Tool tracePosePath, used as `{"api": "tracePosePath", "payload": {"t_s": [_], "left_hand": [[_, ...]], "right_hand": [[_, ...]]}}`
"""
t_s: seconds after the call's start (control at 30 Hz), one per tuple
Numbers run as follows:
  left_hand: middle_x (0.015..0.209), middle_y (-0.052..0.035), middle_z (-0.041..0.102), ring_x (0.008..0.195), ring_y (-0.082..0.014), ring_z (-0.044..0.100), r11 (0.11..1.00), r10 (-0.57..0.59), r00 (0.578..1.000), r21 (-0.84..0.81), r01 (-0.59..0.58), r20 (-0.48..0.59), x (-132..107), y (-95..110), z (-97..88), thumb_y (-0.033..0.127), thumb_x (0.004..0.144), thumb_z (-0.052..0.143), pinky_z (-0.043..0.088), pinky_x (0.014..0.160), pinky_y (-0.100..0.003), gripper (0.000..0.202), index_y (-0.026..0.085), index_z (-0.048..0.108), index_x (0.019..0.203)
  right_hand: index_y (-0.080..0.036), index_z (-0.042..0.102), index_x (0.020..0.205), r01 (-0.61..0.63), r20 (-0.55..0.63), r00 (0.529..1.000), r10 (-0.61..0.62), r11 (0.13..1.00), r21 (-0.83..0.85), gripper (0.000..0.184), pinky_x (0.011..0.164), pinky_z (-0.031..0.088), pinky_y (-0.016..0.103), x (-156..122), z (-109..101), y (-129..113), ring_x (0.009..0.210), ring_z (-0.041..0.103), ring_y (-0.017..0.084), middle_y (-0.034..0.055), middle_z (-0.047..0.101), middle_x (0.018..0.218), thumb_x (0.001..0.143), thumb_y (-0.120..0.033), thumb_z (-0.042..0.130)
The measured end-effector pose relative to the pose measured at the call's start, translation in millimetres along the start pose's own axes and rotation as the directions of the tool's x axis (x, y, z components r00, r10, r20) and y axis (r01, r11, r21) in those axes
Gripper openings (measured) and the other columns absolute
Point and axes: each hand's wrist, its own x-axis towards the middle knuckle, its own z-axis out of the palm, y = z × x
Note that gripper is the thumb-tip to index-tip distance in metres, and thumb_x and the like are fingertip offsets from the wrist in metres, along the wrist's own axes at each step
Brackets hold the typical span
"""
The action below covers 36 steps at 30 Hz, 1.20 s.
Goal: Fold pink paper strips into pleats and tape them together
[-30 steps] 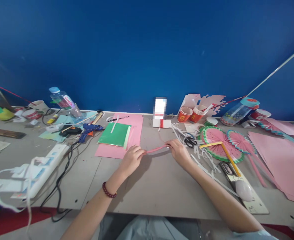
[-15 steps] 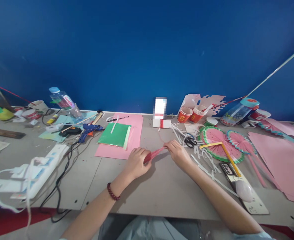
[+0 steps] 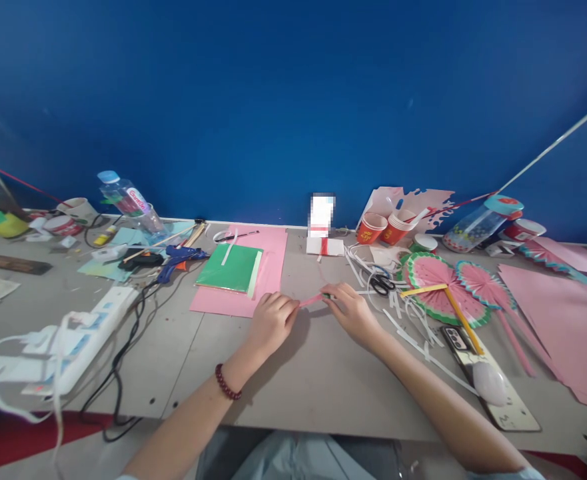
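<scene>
Grey table (image 3: 293, 393); pink paper (image 3: 310, 301) in left hand (image 3: 272, 325) narrower than before.

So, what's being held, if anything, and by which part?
A narrow pink strip, its left part in the left hand, its right part in the right hand; whether these are its very ends is unclear.

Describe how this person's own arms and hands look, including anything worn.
The left hand and right hand are ungloved. A dark red beaded bracelet circles the left wrist; the right wrist shows none. Pale bluish sleeve edges just show near the bottom of the picture.
</scene>
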Motion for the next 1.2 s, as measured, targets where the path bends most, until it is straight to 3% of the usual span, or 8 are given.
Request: {"api": "tracePosePath", "payload": {"t_s": [0.17, 0.27, 0.4, 0.5, 0.6, 0.93, 1.2], "left_hand": [[0.075, -0.0032, 0.065, 0.075, -0.0170, 0.057, 1.000, -0.002, 1.000, 0.008, 0.003, -0.023, 1, 0, -2.7, 0.018, 0.089, 0.049, 0.040, 0.069, -0.032, 0.015, 0.019, 0.064, 0.086], [0.075, -0.0033, 0.065, 0.075, -0.0170, 0.057, 1.000, -0.009, 1.000, 0.007, 0.010, -0.028, 1, 0, -3.3, 0.017, 0.088, 0.049, 0.039, 0.069, -0.032, 0.014, 0.019, 0.063, 0.086], [0.076, -0.0033, 0.064, 0.076, -0.0172, 0.056, 1.000, -0.002, 1.000, 0.017, 0.002, -0.025, 1, 0, -3.3, 0.017, 0.088, 0.049, 0.040, 0.070, -0.032, 0.014, 0.019, 0.063, 0.086], [0.075, -0.0036, 0.064, 0.075, -0.0170, 0.056, 1.000, 0.002, 1.000, 0.030, -0.001, -0.030, 1, 0, -4.0, 0.017, 0.088, 0.048, 0.039, 0.069, -0.031, 0.016, 0.019, 0.063, 0.084], [0.073, -0.0034, 0.063, 0.073, -0.0167, 0.055, 0.999, -0.009, 0.999, 0.037, 0.010, -0.033, 1, 0, -4.8, 0.018, 0.089, 0.047, 0.039, 0.068, -0.031, 0.017, 0.019, 0.062, 0.080], [0.073, -0.0042, 0.064, 0.073, -0.0170, 0.056, 0.999, -0.017, 0.999, 0.048, 0.019, -0.039, 2, -2, -5.3, 0.019, 0.089, 0.045, 0.039, 0.069, -0.032, 0.020, 0.020, 0.064, 0.082], [0.073, -0.0035, 0.064, 0.073, -0.0170, 0.056, 0.998, 0.027, 0.999, 0.063, -0.026, -0.017, 2, 0, -6.7, 0.017, 0.089, 0.046, 0.039, 0.069, -0.031, 0.018, 0.019, 0.062, 0.082]], "right_hand": [[-0.027, 0.044, 0.132, -0.200, -0.002, 0.979, 0.205, 0.955, 0.219, 0.053, 0.083, 0.050, 0.037, -4, 5, -2, 0.094, 0.060, 0.020, 0.0088, 0.058, 0.123, 0.081, -0.031, 0.060], [-0.025, 0.048, 0.126, -0.283, -0.011, 0.949, 0.316, 0.865, 0.416, 0.048, 0.083, 0.051, 0.035, -5, 12, 1, 0.099, 0.059, 0.020, 0.0099, 0.057, 0.123, 0.080, -0.033, 0.062], [-0.022, 0.055, 0.110, -0.405, 0.049, 0.874, 0.483, 0.670, 0.622, 0.036, 0.072, 0.052, 0.030, -3, 18, 5, 0.087, 0.061, 0.017, 0.0063, 0.062, 0.098, 0.079, -0.038, 0.063], [-0.021, 0.056, 0.105, -0.428, 0.092, 0.843, 0.530, 0.558, 0.711, 0.037, 0.067, 0.052, 0.027, -1, 19, 7, 0.080, 0.061, 0.014, 0.0037, 0.060, 0.092, 0.074, -0.038, 0.068], [-0.022, 0.056, 0.103, -0.428, 0.115, 0.834, 0.540, 0.501, 0.752, 0.040, 0.064, 0.052, 0.026, 0, 18, 6, 0.076, 0.060, 0.012, 0.0023, 0.058, 0.091, 0.070, -0.038, 0.071], [-0.021, 0.057, 0.103, -0.432, 0.145, 0.844, 0.516, 0.496, 0.753, 0.039, 0.066, 0.052, 0.027, -1, 19, 7, 0.076, 0.059, 0.012, 0.0028, 0.059, 0.090, 0.070, -0.037, 0.071], [-0.019, 0.060, 0.096, -0.473, 0.140, 0.819, 0.557, 0.515, 0.715, 0.037, 0.062, 0.050, 0.027, 3, 13, -1, 0.073, 0.059, 0.014, 0.0044, 0.064, 0.086, 0.070, -0.044, 0.069]]}}
